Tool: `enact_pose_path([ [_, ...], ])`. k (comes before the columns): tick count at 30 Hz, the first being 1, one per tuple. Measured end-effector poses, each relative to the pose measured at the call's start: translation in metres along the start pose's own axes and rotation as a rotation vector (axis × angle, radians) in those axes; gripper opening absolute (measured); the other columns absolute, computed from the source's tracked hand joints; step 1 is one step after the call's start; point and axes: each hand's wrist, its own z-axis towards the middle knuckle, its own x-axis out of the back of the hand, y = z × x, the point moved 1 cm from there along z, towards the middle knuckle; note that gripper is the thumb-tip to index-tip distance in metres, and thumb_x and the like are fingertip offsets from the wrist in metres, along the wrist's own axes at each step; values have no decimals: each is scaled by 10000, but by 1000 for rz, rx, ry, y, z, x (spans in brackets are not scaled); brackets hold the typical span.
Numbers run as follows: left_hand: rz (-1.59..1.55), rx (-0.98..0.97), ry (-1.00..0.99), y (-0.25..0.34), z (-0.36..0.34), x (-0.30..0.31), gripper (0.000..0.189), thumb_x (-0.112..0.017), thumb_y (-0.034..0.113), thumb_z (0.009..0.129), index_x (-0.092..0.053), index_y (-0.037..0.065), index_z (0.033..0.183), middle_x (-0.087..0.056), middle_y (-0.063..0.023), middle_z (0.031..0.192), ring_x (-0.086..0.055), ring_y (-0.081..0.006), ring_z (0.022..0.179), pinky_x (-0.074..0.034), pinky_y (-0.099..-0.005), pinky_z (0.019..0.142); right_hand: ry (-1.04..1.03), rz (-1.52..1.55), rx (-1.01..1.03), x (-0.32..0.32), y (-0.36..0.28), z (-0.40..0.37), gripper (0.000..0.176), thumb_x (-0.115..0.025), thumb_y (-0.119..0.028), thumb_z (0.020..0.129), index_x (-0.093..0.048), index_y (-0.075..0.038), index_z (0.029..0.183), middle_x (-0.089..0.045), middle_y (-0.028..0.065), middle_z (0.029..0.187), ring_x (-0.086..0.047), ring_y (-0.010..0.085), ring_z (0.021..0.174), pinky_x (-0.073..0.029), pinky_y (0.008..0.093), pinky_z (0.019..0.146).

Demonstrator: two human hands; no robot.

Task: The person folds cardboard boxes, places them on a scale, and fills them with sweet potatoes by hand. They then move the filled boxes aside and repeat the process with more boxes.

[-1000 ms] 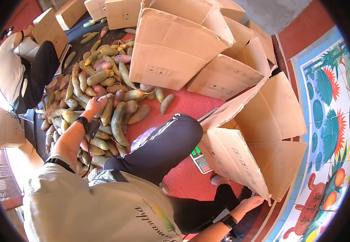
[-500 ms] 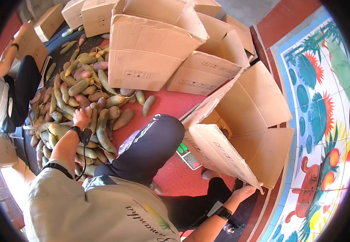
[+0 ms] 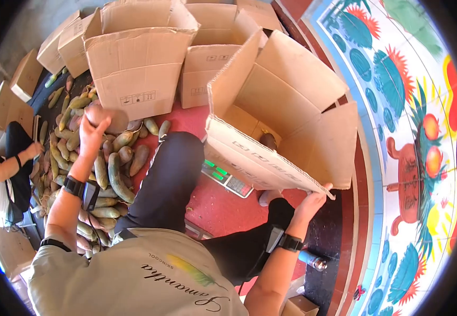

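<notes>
My left hand [image 3: 92,136] is raised over the pile, its fingers closed round a reddish-brown root vegetable [image 3: 113,121], blurred by motion. Green and purplish root vegetables [image 3: 115,176] lie heaped below and around it. At the right, my right hand [image 3: 311,204] grips the near flap edge of an open cardboard box [image 3: 255,158]. Inside that box a dark vegetable [image 3: 268,140] rests on the bottom. A scale with a lit green display [image 3: 227,178] shows just beneath the box's near side.
More open boxes [image 3: 136,73] stand behind the pile, with closed-looking ones [image 3: 60,45] at the back left. Another person [image 3: 7,168] sits at the far left beside the pile. A painted tile wall [image 3: 397,131] runs along the right. My knee [image 3: 173,163] is between pile and scale.
My left hand has lifted from the pile with a root vegetable in it. My right hand keeps its hold on the flap. The view has shifted right, showing more of the box's inside.
</notes>
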Motion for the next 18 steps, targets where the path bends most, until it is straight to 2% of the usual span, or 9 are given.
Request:
enact_pose_path([
  [2, -164, -155, -24, 47, 5, -17, 398, -675, 200, 737, -495, -20, 1015, -576, -66, 900, -512, -122, 886, -390, -266, 830, 117, -95, 197, -9, -1, -2, 597, -284, -462, 926, -494, 96, 967, -568, 144, 895, -566, 179, 802, -479, 300, 732],
  [6, -456, -417, -81, 139, 3, -57, 377, -663, 171, 753, -488, -7, 1036, -564, -46, 938, -512, -124, 904, -386, -260, 841, 136, -2, 231, -14, -3, -3, 609, -286, -471, 923, -501, 99, 944, -570, 142, 866, -568, 182, 784, -480, 295, 719],
  [8, -557, -546, -172, 179, -2, -77, 379, -661, 156, 754, -483, -2, 1049, -558, -48, 964, -519, -128, 897, -403, -275, 836, 110, -179, 316, -12, 1, -3, 615, -288, -470, 922, -504, 105, 935, -571, 146, 853, -571, 188, 772, -481, 296, 720],
  [10, -556, -580, -252, 205, -14, -99, 385, -665, 153, 751, -484, 0, 1054, -559, -50, 968, -525, -130, 893, -417, -282, 820, 105, -164, 329, -15, -5, -3, 619, -290, -471, 922, -509, 108, 924, -571, 147, 842, -571, 187, 767, -483, 299, 712],
  [12, -553, -616, -334, 222, -23, -120, 391, -668, 150, 747, -484, 2, 1059, -560, -53, 971, -531, -133, 889, -432, -290, 804, 51, -2, 249, -20, -17, -5, 610, -298, -468, 921, -514, 102, 902, -569, 143, 828, -570, 176, 729, -489, 293, 672],
  [14, -550, -632, -564, 224, -31, -144, 421, -694, 160, 720, -495, 4, 1057, -571, -72, 944, -546, -140, 873, -455, -295, 769, 42, 39, 209, -18, -12, -3, 599, -302, -466, 921, -515, 93, 883, -564, 133, 808, -566, 167, 708, -489, 287, 650],
  [15, -552, -632, -568, 224, -34, -151, 421, -694, 160, 720, -495, 4, 1057, -571, -72, 944, -546, -140, 873, -455, -295, 769, 31, 76, 171, -18, -11, -2, 589, -307, -463, 922, -515, 85, 865, -559, 123, 788, -562, 159, 687, -489, 281, 628],
  [17, -284, -556, -713, 223, -41, -163, 449, -717, 195, 677, -517, -2, 1027, -586, -113, 917, -570, -184, 860, -457, -303, 767, 28, 47, 181, -15, -9, -2, 580, -310, -460, 922, -513, 78, 847, -554, 112, 768, -560, 154, 676, -488, 277, 612],
  [18, -283, -555, -716, 225, -44, -165, 449, -717, 195, 677, -517, -2, 1027, -586, -113, 917, -570, -184, 860, -457, -303, 767, 18, 20, 193, -16, -11, -2, 572, -314, -457, 922, -512, 71, 830, -548, 102, 749, -557, 149, 664, -486, 273, 596],
])
